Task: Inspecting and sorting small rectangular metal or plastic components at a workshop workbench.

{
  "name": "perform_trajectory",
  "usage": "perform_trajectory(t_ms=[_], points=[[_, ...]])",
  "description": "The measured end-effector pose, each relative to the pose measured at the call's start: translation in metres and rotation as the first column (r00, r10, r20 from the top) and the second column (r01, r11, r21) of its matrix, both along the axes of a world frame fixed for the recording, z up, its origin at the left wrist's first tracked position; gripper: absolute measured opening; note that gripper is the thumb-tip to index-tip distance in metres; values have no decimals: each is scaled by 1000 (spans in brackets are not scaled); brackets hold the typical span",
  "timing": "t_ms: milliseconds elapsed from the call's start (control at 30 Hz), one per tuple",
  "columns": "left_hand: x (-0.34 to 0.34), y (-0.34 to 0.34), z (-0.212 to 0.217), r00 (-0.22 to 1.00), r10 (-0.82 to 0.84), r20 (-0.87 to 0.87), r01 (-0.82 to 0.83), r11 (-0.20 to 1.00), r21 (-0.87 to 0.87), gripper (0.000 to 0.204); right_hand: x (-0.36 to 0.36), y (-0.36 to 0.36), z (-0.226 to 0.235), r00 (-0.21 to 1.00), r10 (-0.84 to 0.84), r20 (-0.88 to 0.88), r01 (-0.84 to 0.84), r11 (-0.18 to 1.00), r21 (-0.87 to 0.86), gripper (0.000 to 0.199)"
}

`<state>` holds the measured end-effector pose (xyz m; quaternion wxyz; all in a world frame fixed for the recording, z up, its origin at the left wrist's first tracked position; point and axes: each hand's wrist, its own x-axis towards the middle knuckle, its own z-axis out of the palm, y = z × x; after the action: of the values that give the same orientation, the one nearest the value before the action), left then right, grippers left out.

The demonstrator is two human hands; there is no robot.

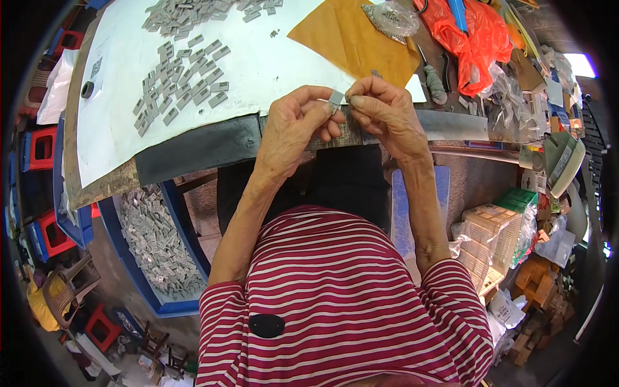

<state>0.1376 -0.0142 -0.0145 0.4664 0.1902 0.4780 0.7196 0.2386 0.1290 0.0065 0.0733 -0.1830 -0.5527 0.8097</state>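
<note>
My left hand (293, 126) and my right hand (383, 113) meet at the near edge of the table, fingertips pinched together on one small grey rectangular piece (336, 98). Both hands grip it between thumb and fingers. Several more grey pieces (184, 84) of the same kind lie scattered on the white sheet (258, 64) to the left, and a denser heap (177, 13) sits at the far edge.
A brown paper sheet (351, 39) with a clear bag of small metal parts (392, 16) lies ahead. Orange plastic bags (471, 39) and tools clutter the right. A blue crate of grey pieces (151, 242) stands under the table at left; stacked baskets (487, 245) at right.
</note>
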Motion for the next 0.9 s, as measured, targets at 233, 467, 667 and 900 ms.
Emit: perform_trajectory(t_ms=[233, 467, 667, 900], points=[[2, 0, 2, 986, -61, -156, 54, 997, -50, 28, -2, -8, 0, 998, -32, 47, 20, 972, 235, 10], [3, -1, -2, 996, -31, -82, 29, 999, -24, 24, -4, -8, -6, 998, -23, 50, 15, 988, 155, 10], [4, -6, -6, 999, 2, -46, -1, 1000, 17, 18, 0, -11, -8, 998, -69, 11, 68, 994, 86, 9], [13, -6, -3, 992, 115, -59, -115, 993, -1, 14, 6, -30, -11, 981, -195, -22, 196, 979, 62, 8]])
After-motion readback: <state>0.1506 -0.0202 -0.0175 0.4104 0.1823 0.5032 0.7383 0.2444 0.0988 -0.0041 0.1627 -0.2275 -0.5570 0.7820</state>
